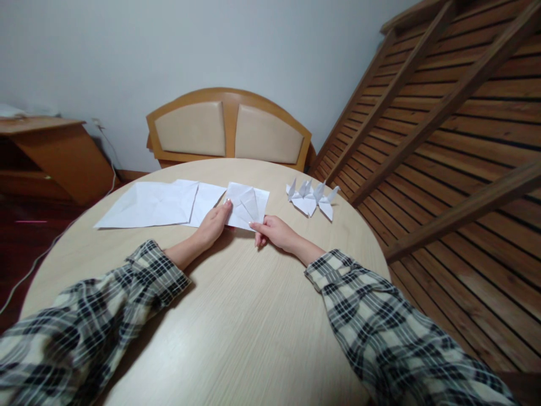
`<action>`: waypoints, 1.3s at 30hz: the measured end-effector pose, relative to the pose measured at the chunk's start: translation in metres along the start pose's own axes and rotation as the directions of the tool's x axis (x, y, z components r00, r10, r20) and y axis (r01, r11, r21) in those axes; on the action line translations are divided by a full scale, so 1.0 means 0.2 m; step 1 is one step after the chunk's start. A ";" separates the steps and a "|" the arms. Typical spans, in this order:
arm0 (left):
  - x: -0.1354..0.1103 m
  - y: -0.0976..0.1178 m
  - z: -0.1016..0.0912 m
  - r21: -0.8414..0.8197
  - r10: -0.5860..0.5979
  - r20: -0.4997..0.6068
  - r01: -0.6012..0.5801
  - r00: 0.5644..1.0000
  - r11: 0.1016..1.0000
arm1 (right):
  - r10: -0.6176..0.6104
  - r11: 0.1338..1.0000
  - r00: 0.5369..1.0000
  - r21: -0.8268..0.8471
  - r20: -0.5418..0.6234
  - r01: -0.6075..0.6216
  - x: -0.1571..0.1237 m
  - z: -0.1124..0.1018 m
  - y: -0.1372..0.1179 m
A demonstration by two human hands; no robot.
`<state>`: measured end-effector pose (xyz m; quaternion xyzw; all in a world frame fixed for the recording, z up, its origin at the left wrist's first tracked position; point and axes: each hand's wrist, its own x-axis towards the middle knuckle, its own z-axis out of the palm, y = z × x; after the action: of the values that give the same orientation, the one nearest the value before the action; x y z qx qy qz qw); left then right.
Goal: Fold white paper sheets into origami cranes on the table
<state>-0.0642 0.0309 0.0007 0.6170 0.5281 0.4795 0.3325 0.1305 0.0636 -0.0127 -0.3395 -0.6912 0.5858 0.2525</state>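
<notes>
One folded paper [247, 198] is held toward the far side of a round table [236, 316], its left edge pinched by the left hand [213, 225] and its near right corner gripped by the right hand [276, 232]. The two hands are a little apart, the creased white piece between them; whether its underside touches the tabletop cannot be told. Uneven pull from the two grips could tear the paper or drag its layers out of line, and a press made off the crease could leave a crooked fold. The left hand lies close by the loose sheets [163, 203], so a sweep of that wrist could scatter them, while a careless reach by the right could topple the paper birds [310, 198], likely light and easily crushed. By count: one piece in hand, two plaid sleeves [363, 307], at least two loose sheets overlapping at left, and at least three birds at right, bunched too closely for an exact total. Beyond the one table stands one headboard [230, 129] with two pale panels [190, 128], set before a plain wall [262, 45].
</notes>
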 end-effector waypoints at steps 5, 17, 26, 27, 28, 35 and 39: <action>0.02 -0.03 0.00 -0.029 0.029 -0.058 -0.030 0.998 0.999 | 0.020 1.000 1.000 -0.001 -0.002 -0.020 0.00 0.00 0.00; 0.02 -0.05 0.02 -0.088 0.018 0.067 -0.012 0.998 0.996 | -0.022 0.992 0.995 0.120 -0.093 0.033 -0.03 0.04 -0.03; 0.00 -0.02 0.02 -0.135 0.030 0.147 -0.010 0.989 0.991 | -0.061 0.992 0.990 0.098 -0.129 0.074 -0.02 0.03 0.01; 0.00 -0.02 0.02 -0.137 0.038 0.138 -0.018 0.990 0.990 | -0.079 0.991 0.988 0.093 -0.132 0.092 -0.02 0.03 0.01; 0.00 -0.02 0.02 -0.141 0.043 0.131 -0.025 0.990 0.990 | -0.099 0.990 0.986 0.089 -0.135 0.111 -0.01 0.03 0.02; 0.01 -0.04 0.02 -0.140 0.049 0.109 -0.033 0.993 0.990 | -0.135 0.988 0.979 0.058 -0.154 0.146 -0.01 0.02 0.01; 0.00 -0.02 0.02 -0.143 0.037 0.043 -0.031 0.998 0.989 | -0.112 0.991 0.987 0.063 -0.116 0.120 -0.02 0.02 0.00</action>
<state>-0.0622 0.0330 -0.0041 0.6114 0.4742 0.5073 0.3794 0.1309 0.0586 -0.0140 -0.3221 -0.6738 0.5737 0.3363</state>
